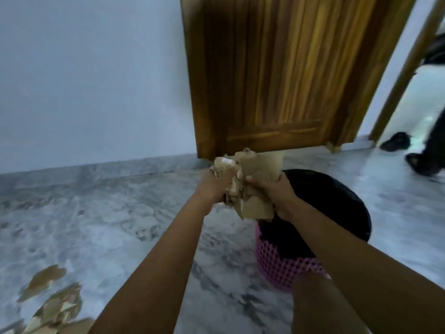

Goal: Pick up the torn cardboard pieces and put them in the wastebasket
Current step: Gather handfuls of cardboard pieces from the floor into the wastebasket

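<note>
Both my hands hold one bundle of torn brown cardboard pieces [255, 184] in the air. My left hand [214, 186] grips the bundle's left side and my right hand [274, 191] grips its right side. The bundle hangs at the left rim of the pink lattice wastebasket [286, 268], which has a black bag liner [337, 203] and stands on the floor just right of centre. More torn cardboard pieces [53, 302] lie on the marble floor at the bottom left.
A wooden door [277, 75] stands open behind the basket, with a white wall to its left. At the far right a person's dark-clothed leg [431, 145] and a dark shoe [396, 141] are in the doorway. Grey marble floor surrounds the basket.
</note>
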`<state>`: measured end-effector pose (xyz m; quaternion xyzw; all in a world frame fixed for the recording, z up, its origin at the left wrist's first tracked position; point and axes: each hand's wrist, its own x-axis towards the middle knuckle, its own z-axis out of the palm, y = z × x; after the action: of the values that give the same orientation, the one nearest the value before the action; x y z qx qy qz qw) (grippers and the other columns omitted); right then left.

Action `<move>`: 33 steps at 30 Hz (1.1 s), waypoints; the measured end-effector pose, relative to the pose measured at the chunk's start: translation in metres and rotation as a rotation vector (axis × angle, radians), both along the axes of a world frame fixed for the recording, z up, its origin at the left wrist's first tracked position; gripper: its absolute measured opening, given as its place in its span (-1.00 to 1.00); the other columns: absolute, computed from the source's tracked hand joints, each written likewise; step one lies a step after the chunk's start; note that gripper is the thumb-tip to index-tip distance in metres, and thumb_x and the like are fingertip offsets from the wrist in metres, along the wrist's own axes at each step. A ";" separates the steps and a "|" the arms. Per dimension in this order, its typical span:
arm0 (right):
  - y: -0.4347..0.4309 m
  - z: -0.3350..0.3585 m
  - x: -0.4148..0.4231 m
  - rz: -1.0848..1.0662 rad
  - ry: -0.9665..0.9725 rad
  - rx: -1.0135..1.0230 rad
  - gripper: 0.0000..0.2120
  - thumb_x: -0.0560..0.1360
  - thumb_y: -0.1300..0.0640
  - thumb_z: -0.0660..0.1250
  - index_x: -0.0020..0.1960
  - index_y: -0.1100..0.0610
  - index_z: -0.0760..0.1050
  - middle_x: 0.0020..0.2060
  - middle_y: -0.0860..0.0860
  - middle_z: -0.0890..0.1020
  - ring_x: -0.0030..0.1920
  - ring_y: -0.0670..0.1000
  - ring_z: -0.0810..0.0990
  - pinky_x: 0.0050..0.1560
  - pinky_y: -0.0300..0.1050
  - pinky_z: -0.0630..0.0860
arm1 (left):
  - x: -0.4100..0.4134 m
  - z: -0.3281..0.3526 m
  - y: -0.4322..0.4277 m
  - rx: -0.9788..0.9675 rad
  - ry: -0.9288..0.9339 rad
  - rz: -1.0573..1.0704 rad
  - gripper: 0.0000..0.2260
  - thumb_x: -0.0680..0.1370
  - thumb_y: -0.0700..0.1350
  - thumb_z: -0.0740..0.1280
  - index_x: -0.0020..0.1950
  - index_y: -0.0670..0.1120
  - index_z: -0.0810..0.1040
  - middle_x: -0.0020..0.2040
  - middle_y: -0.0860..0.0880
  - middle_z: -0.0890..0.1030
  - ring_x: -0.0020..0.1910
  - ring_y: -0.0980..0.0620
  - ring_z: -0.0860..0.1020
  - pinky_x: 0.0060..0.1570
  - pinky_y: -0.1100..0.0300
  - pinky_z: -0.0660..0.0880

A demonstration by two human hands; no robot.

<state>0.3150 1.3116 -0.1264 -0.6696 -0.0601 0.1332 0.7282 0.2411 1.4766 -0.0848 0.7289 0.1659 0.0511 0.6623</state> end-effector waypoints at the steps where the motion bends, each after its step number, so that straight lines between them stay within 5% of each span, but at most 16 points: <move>1: -0.021 -0.001 0.009 -0.066 -0.045 -0.022 -0.22 0.16 -0.06 0.70 0.29 0.12 0.50 0.09 0.07 0.69 0.07 0.11 0.70 -0.03 0.12 0.67 | 0.016 -0.001 -0.020 0.008 -0.004 -0.035 -0.71 0.46 0.24 0.38 -0.04 0.04 0.59 0.01 -0.12 0.69 0.02 -0.13 0.67 0.04 -0.16 0.62; 4: -0.071 -0.010 0.027 -0.235 -0.149 -0.092 -0.24 0.23 -0.01 0.68 0.33 0.06 0.44 0.13 -0.04 0.65 0.07 -0.04 0.66 -0.06 -0.09 0.66 | 0.053 -0.012 -0.070 -0.022 -0.011 -0.108 -0.61 0.43 0.33 0.31 -0.10 0.03 0.63 -0.01 -0.16 0.68 0.02 -0.16 0.66 0.11 -0.20 0.58; 6: -0.095 -0.013 0.032 -0.304 -0.176 -0.178 -0.28 0.29 0.03 0.65 0.33 0.00 0.35 0.13 -0.10 0.55 0.06 -0.10 0.58 -0.07 -0.19 0.58 | 0.093 -0.044 -0.083 -0.062 0.071 -0.124 -0.31 0.35 0.49 0.27 0.14 -0.07 0.60 0.09 -0.17 0.66 0.07 -0.17 0.64 0.14 -0.19 0.56; 8: -0.114 -0.021 0.041 -0.312 -0.160 -0.288 -0.23 0.28 -0.04 0.64 0.34 -0.03 0.28 0.15 -0.06 0.49 0.14 0.01 0.53 0.03 -0.07 0.55 | 0.139 -0.090 -0.085 -0.112 0.191 -0.173 0.02 0.11 0.67 0.22 0.36 0.03 0.49 0.31 -0.15 0.55 0.22 -0.21 0.57 0.21 -0.25 0.50; 10: -0.127 -0.027 0.048 -0.269 -0.116 -0.369 -0.14 0.25 -0.16 0.63 0.39 0.00 0.26 0.22 -0.01 0.49 0.22 0.10 0.52 0.16 0.05 0.55 | 0.154 -0.102 -0.093 -0.158 0.246 -0.237 0.10 0.06 0.71 0.14 0.46 0.10 0.38 0.40 -0.15 0.48 0.31 -0.22 0.50 0.27 -0.26 0.44; 14: -0.130 -0.023 0.057 -0.155 -0.016 -0.517 -0.12 0.32 -0.47 0.38 0.47 -0.03 0.28 0.27 -0.01 0.47 0.21 0.06 0.49 0.25 0.06 0.49 | 0.102 -0.035 -0.123 -0.089 0.301 -0.317 -0.08 0.35 0.60 -0.03 0.59 0.11 0.11 0.53 -0.06 0.28 0.47 -0.15 0.32 0.43 -0.11 0.27; 16: -0.123 -0.020 0.062 -0.141 -0.045 -0.523 -0.18 0.34 -0.54 0.26 0.40 -0.02 0.39 0.26 -0.01 0.52 0.23 0.06 0.52 0.28 0.11 0.49 | 0.100 -0.031 -0.121 -0.057 0.260 -0.314 -0.24 0.52 0.45 -0.09 0.55 0.01 0.23 0.38 -0.04 0.41 0.31 -0.06 0.44 0.28 0.06 0.30; 18: -0.108 -0.021 0.064 -0.109 -0.100 -0.544 -0.29 0.42 -0.50 0.19 0.24 0.06 0.56 0.13 0.03 0.63 0.14 0.08 0.60 0.25 0.14 0.51 | 0.096 -0.029 -0.110 0.004 0.230 -0.244 -0.32 0.56 0.41 -0.11 0.46 0.01 0.37 0.16 -0.01 0.48 0.04 0.03 0.51 0.14 0.09 0.31; 21: -0.060 -0.023 0.058 -0.017 -0.159 -0.516 -0.52 0.52 -0.38 0.19 0.00 -0.01 0.63 -0.05 -0.05 0.68 0.00 -0.01 0.66 0.19 0.12 0.57 | 0.079 -0.033 -0.073 0.075 0.168 -0.135 -0.31 0.53 0.45 -0.09 0.46 0.08 0.40 0.42 -0.04 0.43 0.36 -0.08 0.43 0.35 -0.06 0.32; 23: -0.014 -0.022 0.044 0.091 -0.218 -0.503 -0.63 0.55 -0.33 0.21 -0.05 -0.08 0.61 -0.08 -0.10 0.69 -0.03 -0.06 0.67 0.15 0.09 0.60 | 0.053 -0.036 -0.036 0.109 0.092 -0.003 -0.35 0.50 0.48 -0.07 0.31 0.16 0.53 0.43 -0.02 0.45 0.40 -0.09 0.40 0.40 -0.15 0.30; 26: 0.069 -0.018 0.003 0.273 -0.308 -0.499 -0.62 0.58 -0.23 0.23 0.00 0.05 0.64 -0.12 -0.05 0.69 -0.08 -0.04 0.68 0.10 0.11 0.62 | -0.017 -0.035 0.034 0.198 0.043 0.240 -0.39 0.45 0.49 -0.05 0.12 0.17 0.60 0.27 0.00 0.58 0.26 -0.03 0.51 0.36 -0.12 0.37; 33: 0.244 -0.036 -0.166 0.848 -0.473 -0.590 -0.55 0.49 -0.29 0.27 -0.13 0.10 0.62 -0.23 -0.01 0.70 -0.15 0.03 0.68 -0.02 0.03 0.62 | -0.240 -0.071 0.183 0.246 0.247 0.611 -0.43 0.56 0.38 0.05 0.18 0.02 0.62 0.24 -0.08 0.60 0.21 -0.06 0.55 0.26 -0.05 0.46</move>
<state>0.1487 1.5556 -0.1629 -0.7734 -0.4456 0.2716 0.3598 0.0007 1.6599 -0.1558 0.7205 0.4478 0.1777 0.4987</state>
